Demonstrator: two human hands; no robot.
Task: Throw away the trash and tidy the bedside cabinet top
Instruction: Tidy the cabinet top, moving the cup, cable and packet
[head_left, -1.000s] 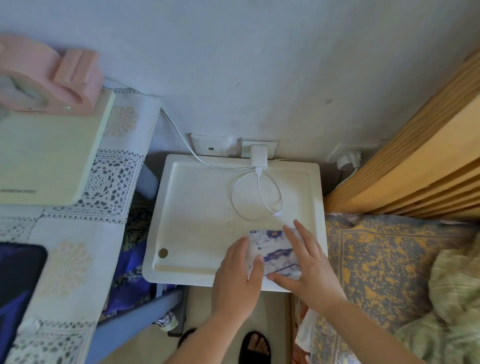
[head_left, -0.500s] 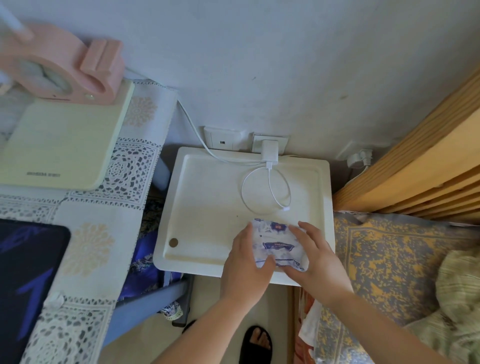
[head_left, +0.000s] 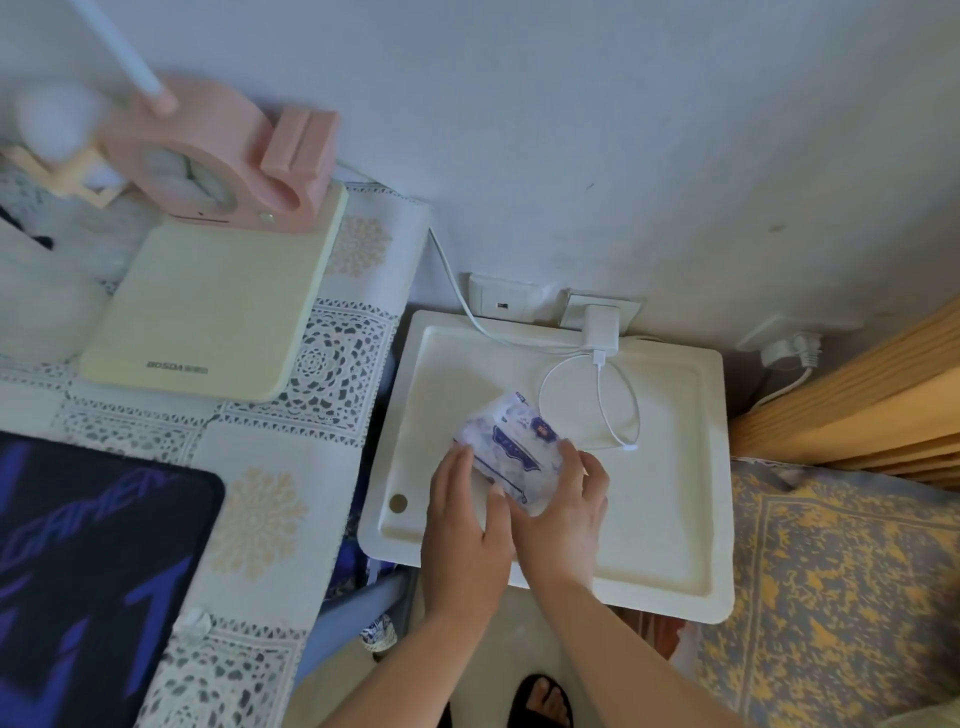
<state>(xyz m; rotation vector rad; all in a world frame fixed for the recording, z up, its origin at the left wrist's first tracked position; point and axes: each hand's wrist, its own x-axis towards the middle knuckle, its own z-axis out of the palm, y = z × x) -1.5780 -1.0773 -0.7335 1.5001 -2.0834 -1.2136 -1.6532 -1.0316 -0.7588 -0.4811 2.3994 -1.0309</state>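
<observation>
Pale grey wall (head_left: 571, 130) fills the top of the frame; two white wall sockets (head_left: 506, 301) sit low on it at centre. Below them is the bedside cabinet's white rimmed tray-like surface (head_left: 675, 519), centre to lower right. A white charger plug (head_left: 601, 328) is in the right socket, its thin white cable (head_left: 618, 410) looped on the surface's upper right. Small brown round spot (head_left: 398, 502) near the surface's left rim.

Both hands hold a white-and-blue printed plastic packet (head_left: 511, 441) at centre frame, over the surface's middle, tilted; cannot tell if it touches the surface. Left hand (head_left: 462, 535) grips its lower-left edge, thumb on top. Right hand (head_left: 566, 525) is curled around its lower-right side, fingers partly closed on it.

Left of frame: white lace tablecloth (head_left: 291, 467) on a desk, carrying a cream flat rectangular board (head_left: 213, 306) with a pink plastic clock stand (head_left: 218, 161) at its far edge, and a dark blue-patterned mat (head_left: 88, 571) at lower left. Right of frame: grey-and-yellow patterned bedding (head_left: 841, 597), wooden slatted headboard (head_left: 857, 405) above it. Bottom centre: a black sandal on a foot (head_left: 540, 701).
</observation>
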